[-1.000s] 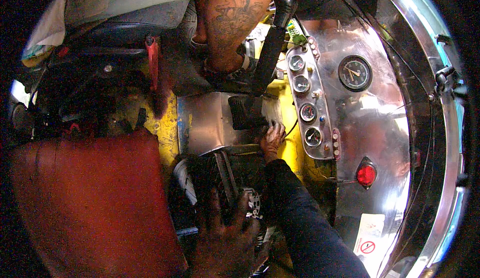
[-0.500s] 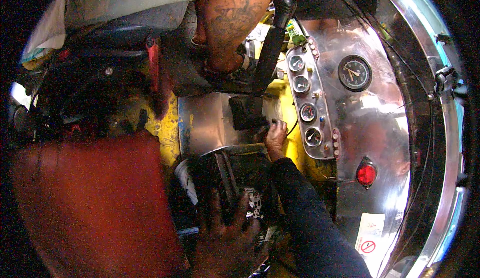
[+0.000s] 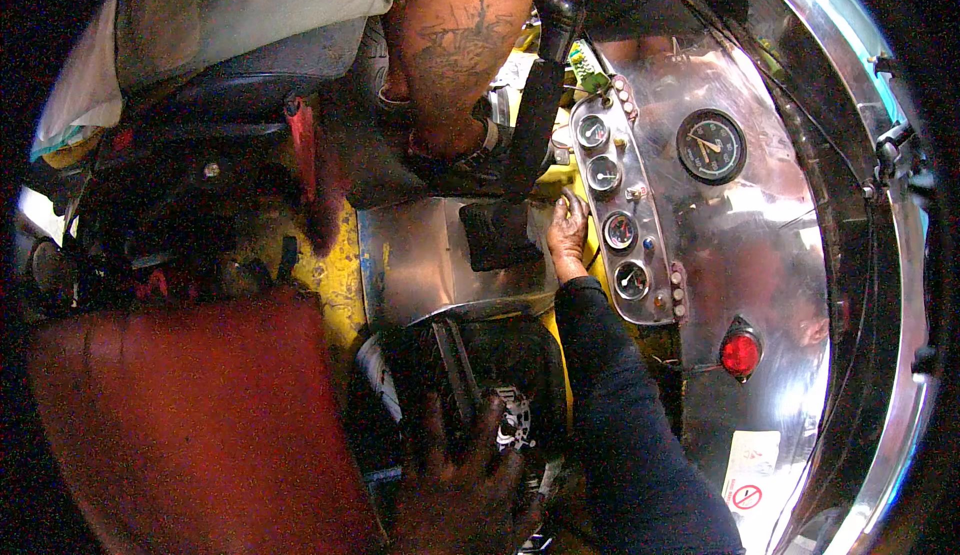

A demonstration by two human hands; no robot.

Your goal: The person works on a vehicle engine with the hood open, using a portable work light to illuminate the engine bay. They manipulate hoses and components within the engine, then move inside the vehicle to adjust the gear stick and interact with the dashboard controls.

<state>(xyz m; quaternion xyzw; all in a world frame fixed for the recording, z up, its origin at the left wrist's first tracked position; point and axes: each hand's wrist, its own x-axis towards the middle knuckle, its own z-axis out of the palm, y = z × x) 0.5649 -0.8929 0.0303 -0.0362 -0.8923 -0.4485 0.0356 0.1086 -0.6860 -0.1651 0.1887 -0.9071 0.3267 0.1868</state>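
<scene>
My right hand (image 3: pixel 568 230), in a dark sleeve, reaches to the yellow metalwork beside the left edge of a panel of round gauges (image 3: pixel 620 229). Its fingers are curled together; what they touch is too small to make out. My left hand (image 3: pixel 460 480), in shadow at the bottom, has its fingers spread on or just over a black item (image 3: pixel 535 375) with a white design. A bent bare-metal cover (image 3: pixel 410 255) and a black pedal-like plate (image 3: pixel 490 240) lie left of my right hand.
Another person's bare leg (image 3: pixel 460 65) is at the top by a black column (image 3: pixel 530 125). A red padded surface (image 3: pixel 190 415) fills the lower left, below a red lever (image 3: pixel 305 145). A polished dashboard (image 3: pixel 750 255) with a red lamp (image 3: pixel 740 353) curves along the right.
My right hand and forearm have moved upward and a little right along the gauge panel. My left hand stays spread low in the view, which has shifted slightly.
</scene>
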